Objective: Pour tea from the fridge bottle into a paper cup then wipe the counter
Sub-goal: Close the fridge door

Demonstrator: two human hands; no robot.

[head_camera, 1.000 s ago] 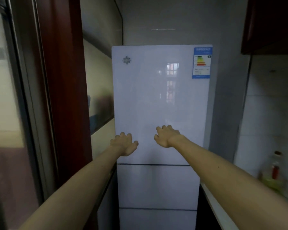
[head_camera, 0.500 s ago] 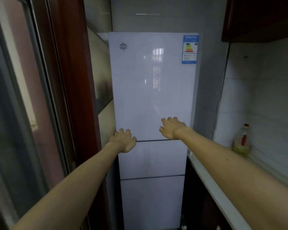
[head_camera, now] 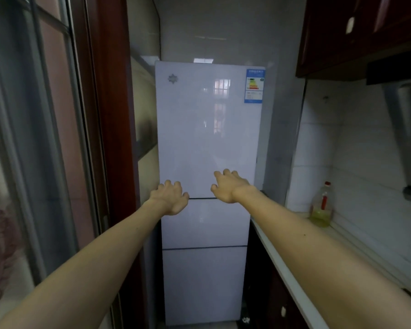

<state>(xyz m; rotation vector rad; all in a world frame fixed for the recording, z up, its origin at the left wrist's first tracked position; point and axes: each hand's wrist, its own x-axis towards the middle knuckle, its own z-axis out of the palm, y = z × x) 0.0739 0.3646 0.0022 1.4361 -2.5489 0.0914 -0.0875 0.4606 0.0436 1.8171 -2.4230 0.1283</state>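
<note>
A tall white fridge with three closed doors stands straight ahead at the end of a narrow kitchen. Both my arms reach out toward it. My left hand is near the lower left corner of the top door, fingers spread and curled, holding nothing. My right hand hovers in front of the lower right part of the same door, fingers apart and empty. The tea bottle and the paper cup are not in view.
A white counter runs along the right wall over dark red cabinets. A plastic bottle of yellow oil stands on it by the tiled wall. Dark red wall cupboards hang above. A dark red door frame and glass panels line the left.
The view has drawn back and tilted, so the fridge now shows down to its bottom door. Both hands stay stretched toward the lower edge of the top door, the left a little lower.
</note>
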